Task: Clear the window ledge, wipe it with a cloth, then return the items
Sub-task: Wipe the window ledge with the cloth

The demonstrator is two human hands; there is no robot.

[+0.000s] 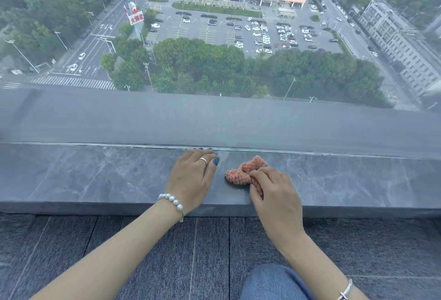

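The soft, light pink cloth (pixel 247 172) is pinched at its near edge by the right hand (pixel 274 194) on the ledge (pixel 95 175), left hand (pixel 193 175) laid flat and open, so it'll probably bunch easily.

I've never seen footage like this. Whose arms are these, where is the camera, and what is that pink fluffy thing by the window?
There is no machine here: a person wears a camera on the head, so you look forward and down along their own two arms. They are at a grey stone window ledge, with a street and car park far below the glass. The left hand, with a ring and a pearl bracelet, rests flat on the ledge, fingers straight. The right hand pinches a pink fluffy cloth that lies bunched on the stone. Nothing else shows on the ledge in this view. Grey carpet lies below it.
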